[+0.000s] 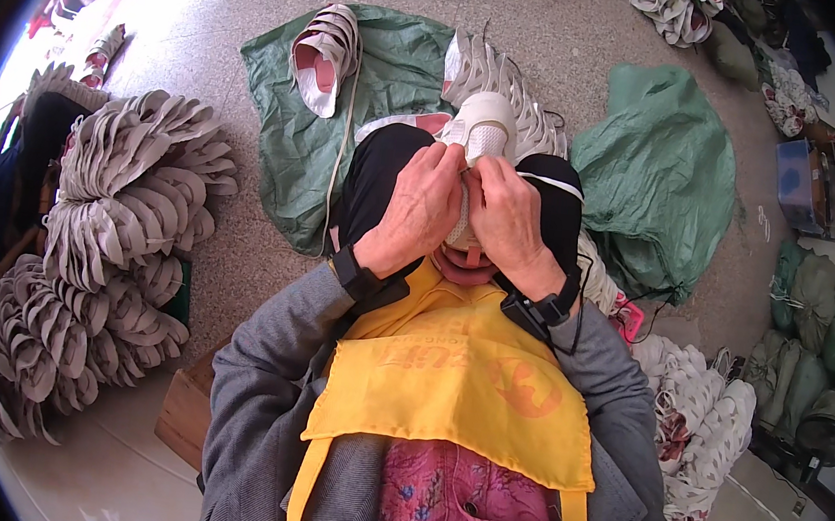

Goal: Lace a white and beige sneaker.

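Two bare hands meet over a white shoe (484,131) that sits between the person's knees. The left hand (415,200) comes in from the shoe's left side, the right hand (509,214) from its right, and their fingertips nearly touch above its middle. Both hands are narrow, thumbs and fingers pinched together on the shoe; whether they grip a lace or an edge of the upper is hidden by the fingers.

The shoe's long axis runs straight out from the body: the rounded toe points away, beyond the fingertips, and the pink-lined opening lies close to the lap, below the hands. Neither hand is clearly nearer; they flank the shoe about evenly.

Each wrist wears a black band. Around the shoe are dark trousers (386,172), and nearer the body a yellow apron (455,395) over a grey jacket (271,377).

Past the knees, a green sheet (285,172) covers part of the speckled floor. On it, left of the held shoe, stands a nested stack of pale shoes (326,61); a row of shoes (518,99) lies just behind the toe. A crumpled green sack (657,173) is to the right.

Farther out, grey curved pieces (132,193) are heaped at left, and white shoes (708,429) are piled at lower right.
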